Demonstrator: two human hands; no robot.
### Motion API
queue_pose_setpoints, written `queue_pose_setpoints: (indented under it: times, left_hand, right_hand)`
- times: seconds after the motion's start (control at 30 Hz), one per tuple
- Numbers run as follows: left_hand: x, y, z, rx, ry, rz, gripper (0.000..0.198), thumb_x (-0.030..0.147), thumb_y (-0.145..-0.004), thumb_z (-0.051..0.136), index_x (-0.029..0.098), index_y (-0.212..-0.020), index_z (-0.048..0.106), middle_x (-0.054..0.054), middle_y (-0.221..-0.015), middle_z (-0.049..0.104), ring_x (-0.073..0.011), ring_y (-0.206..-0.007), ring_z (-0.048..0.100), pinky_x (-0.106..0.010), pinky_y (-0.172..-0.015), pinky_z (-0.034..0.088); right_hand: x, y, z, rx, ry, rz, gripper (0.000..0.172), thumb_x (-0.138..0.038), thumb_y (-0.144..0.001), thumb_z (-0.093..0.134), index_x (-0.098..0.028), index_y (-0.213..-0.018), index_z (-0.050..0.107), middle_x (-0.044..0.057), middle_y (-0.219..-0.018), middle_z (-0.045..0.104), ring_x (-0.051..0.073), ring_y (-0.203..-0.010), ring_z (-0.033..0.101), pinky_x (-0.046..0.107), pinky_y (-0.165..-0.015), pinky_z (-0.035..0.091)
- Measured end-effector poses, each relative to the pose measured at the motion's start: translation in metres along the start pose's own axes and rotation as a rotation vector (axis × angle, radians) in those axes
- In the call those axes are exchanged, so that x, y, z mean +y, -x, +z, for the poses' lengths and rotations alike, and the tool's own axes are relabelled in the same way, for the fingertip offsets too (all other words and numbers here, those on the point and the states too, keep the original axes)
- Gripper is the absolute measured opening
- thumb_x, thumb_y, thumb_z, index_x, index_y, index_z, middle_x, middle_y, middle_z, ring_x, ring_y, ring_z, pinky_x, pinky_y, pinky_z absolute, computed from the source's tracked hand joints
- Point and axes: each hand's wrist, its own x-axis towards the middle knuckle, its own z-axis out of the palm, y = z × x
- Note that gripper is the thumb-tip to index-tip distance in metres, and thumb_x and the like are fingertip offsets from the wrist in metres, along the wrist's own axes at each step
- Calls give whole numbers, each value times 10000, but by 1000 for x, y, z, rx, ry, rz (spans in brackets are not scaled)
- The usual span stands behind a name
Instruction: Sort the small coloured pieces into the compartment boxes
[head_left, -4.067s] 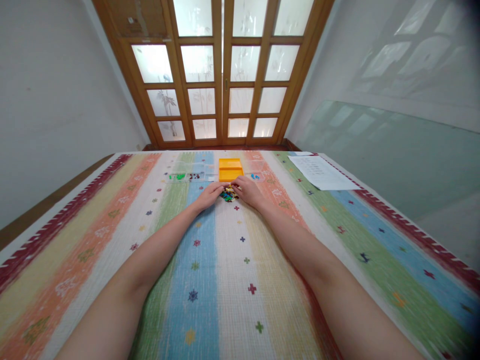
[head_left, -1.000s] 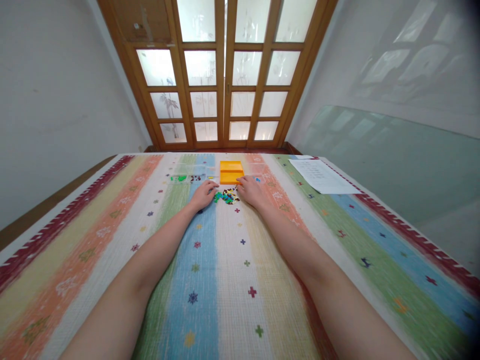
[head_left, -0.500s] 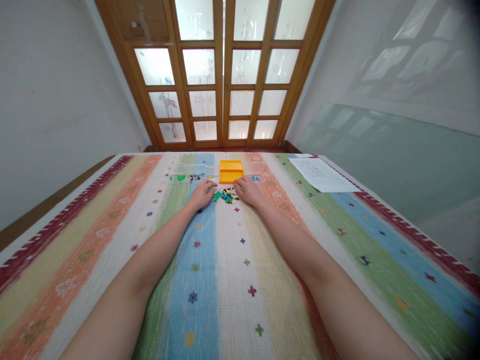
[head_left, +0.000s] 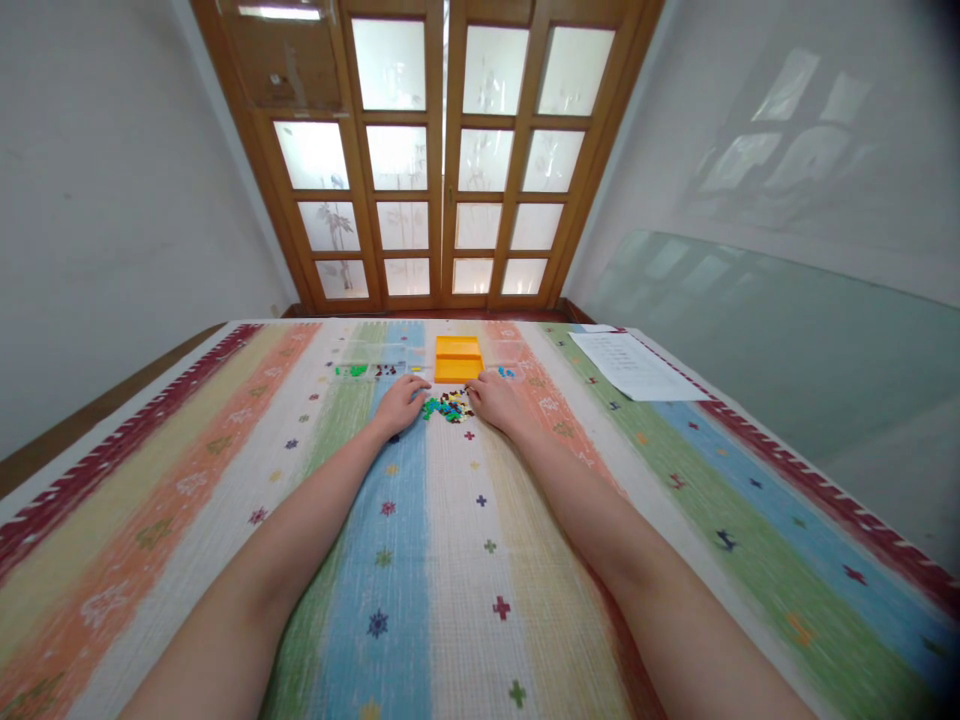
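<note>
A small heap of tiny coloured pieces (head_left: 447, 406) lies on the striped cloth (head_left: 450, 560), far ahead of me. My left hand (head_left: 401, 402) rests palm down just left of the heap, its fingers curled toward it. My right hand (head_left: 495, 398) rests just right of the heap, fingertips touching its edge. I cannot make out whether either hand pinches a piece. Directly behind the heap stands an orange tray (head_left: 457, 358). Clear compartments (head_left: 367, 369) with green and dark pieces sit left of the tray, and one with blue pieces (head_left: 507, 372) sits to its right.
A printed sheet of paper (head_left: 634, 365) lies at the far right of the cloth. Wooden glazed doors (head_left: 442, 160) stand behind the table. A white wall runs along the left and a glass panel (head_left: 750, 330) along the right.
Since four seconds ago my hands have drawn apart from over the heap to either side of it. The view has since tilted slightly, shifting everything a little lower.
</note>
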Motion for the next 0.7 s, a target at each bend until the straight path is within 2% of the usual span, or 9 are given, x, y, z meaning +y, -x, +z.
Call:
queue_pose_setpoints:
  times: [0.17,0.37,0.7]
  left_hand:
    - [0,0,0,-6,-5,4,272,245,-987,542,209,-1156,752,-94,-1239,683,-244,-1208,633,-435,-1145,480]
    - [0,0,-1,-12,-33,11,264,246,-995,543,210,-1152,751,-83,-1242,683,-235,-1214,631,-422,-1153,476]
    - [1,0,-2,-20,-39,19,271,264,-1007,533,206,-1149,756,-91,-1243,683,-240,-1212,633,-421,-1145,481]
  right_hand:
    - [-4,-1,-4,-32,49,28,289,-268,-1049,504,-222,-1089,786,114,-973,706,249,-963,618,344,-871,452]
    - [-12,0,-13,-144,56,90,329,-271,-1064,466,-187,-1181,763,128,-1099,709,243,-1076,601,318,-946,410]
    - [-8,0,-9,-113,32,116,325,-295,-1080,457,-187,-1074,763,132,-1075,708,240,-1038,603,311,-899,390]
